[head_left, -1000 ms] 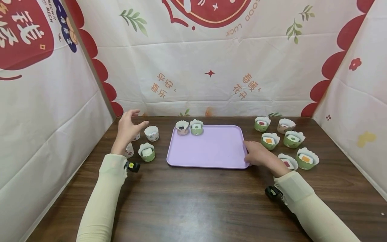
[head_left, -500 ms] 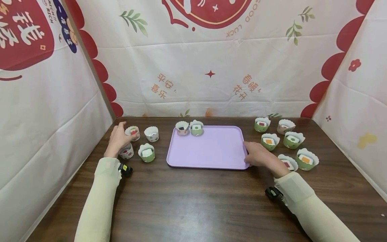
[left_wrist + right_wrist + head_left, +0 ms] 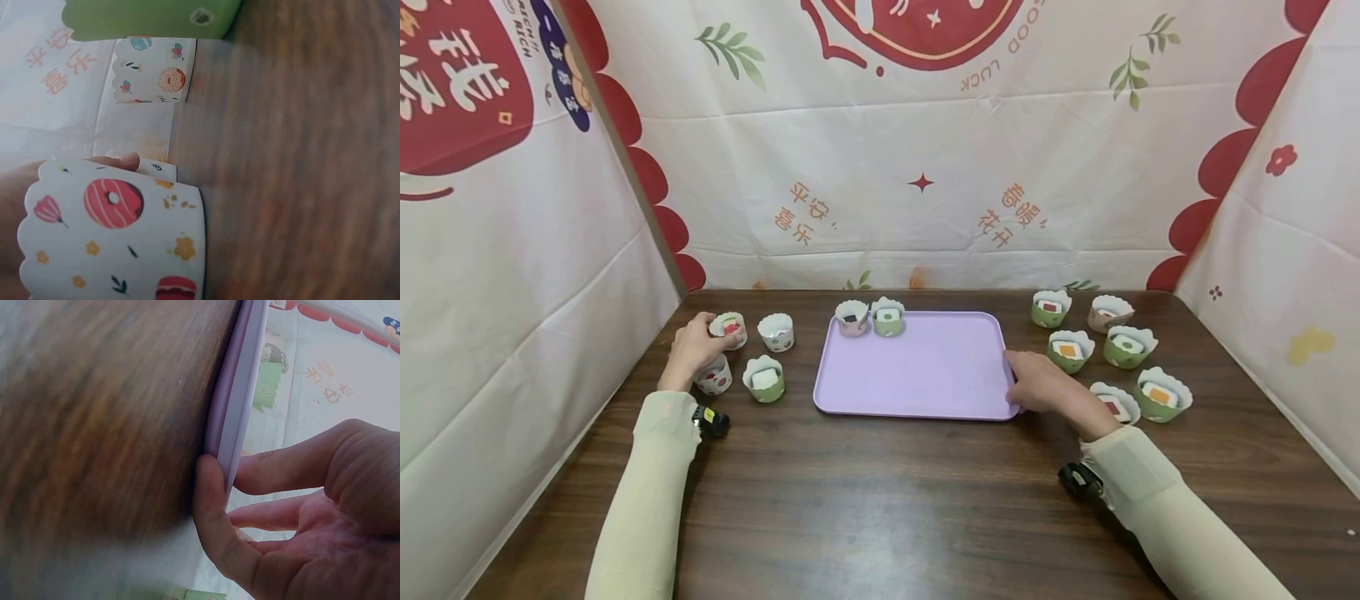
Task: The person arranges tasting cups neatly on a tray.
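At the far left of the head view, my left hand (image 3: 692,352) grips a white paper baking cup (image 3: 732,320) with something red inside, thumb on its near side. A donut-print cup (image 3: 112,206) stands just in front and hides most of the gripped cup in the left wrist view, where the thumb tip shows behind it. My right hand (image 3: 1042,382) holds the right rim of a lilac tray (image 3: 917,367), pinching it between thumb and finger in the right wrist view. A pink cup (image 3: 852,322) and a green cup (image 3: 888,323) stand at the tray's back left.
Between left hand and tray are a white cup (image 3: 777,335) and a green cup (image 3: 763,387). Several filled cups, such as a green one with an orange-topped piece (image 3: 1161,400), crowd the table's right side. A printed cloth (image 3: 917,225) hangs behind the dark wooden table (image 3: 880,500).
My left hand has come down and left from above the cups, and its fingers have closed around the back-left white cup. The right hand stays on the tray rim.
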Motion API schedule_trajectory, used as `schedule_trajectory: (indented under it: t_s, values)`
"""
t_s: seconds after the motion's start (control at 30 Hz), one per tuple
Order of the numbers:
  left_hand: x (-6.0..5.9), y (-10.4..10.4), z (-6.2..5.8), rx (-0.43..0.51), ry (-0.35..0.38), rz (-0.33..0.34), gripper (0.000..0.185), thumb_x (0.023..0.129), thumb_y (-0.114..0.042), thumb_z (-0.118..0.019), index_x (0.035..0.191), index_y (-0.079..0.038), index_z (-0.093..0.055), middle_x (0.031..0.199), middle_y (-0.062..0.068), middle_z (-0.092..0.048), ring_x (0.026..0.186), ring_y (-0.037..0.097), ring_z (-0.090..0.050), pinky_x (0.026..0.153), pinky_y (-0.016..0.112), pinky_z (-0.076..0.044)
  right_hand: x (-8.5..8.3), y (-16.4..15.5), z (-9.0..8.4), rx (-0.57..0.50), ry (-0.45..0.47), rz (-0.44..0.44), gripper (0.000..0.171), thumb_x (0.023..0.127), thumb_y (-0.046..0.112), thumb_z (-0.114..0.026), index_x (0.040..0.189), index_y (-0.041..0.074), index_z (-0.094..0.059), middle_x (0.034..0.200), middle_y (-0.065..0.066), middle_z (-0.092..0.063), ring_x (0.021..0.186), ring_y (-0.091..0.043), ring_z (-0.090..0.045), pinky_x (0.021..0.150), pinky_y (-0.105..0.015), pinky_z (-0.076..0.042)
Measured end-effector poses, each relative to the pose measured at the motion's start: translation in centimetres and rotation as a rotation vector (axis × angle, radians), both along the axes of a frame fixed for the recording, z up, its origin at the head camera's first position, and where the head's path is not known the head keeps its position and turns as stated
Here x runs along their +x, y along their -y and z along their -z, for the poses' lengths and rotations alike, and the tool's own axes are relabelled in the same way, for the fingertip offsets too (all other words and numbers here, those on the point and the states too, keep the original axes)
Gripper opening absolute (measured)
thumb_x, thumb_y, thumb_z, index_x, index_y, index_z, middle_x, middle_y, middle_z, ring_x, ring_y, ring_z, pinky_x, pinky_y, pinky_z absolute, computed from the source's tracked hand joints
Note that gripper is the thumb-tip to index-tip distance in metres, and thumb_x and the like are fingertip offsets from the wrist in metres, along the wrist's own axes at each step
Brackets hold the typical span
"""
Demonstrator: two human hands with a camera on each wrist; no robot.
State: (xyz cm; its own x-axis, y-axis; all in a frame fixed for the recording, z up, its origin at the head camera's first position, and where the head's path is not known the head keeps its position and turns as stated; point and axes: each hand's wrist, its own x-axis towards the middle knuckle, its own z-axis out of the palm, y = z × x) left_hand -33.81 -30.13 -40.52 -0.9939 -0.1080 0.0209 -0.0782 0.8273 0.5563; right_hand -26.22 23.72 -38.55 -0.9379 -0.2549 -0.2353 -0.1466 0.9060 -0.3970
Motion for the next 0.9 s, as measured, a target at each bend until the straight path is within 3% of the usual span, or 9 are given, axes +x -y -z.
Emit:
schedule_trajectory:
  t_s: [0.5,0.9]
  values:
    - [0.3,-0.4,-0.2,-0.001,-0.033,-0.027,0.071,0.098,-0.042,-0.063,0.147,0.003,-0.041,0.14,0.032,-0.054,0.126,0.049,-0.051,0.103,0.064,-0.045,0.2,0.0,0.1,0.0,-0.016,-0.013,0.059,0.085,-0.001,-0.068,0.137,-0.016,-0.047,0.108,-0.029,-0.062,0.077,-0.025,-0.063,0.059,-0.03,-0.057]
    - [0.3,-1.6,-1.5,0.049,-0.211,-0.076,0.067,0.097,-0.039,-0.066,0.143,0.004,-0.046,0.131,0.03,-0.06,0.119,0.045,-0.056,0.099,0.06,-0.048,0.2,0.2,0.0,0.006,-0.022,-0.011,0.068,0.085,-0.001,-0.069,0.144,-0.019,-0.04,0.123,-0.036,-0.059,0.084,-0.027,-0.063,0.06,-0.03,-0.057]
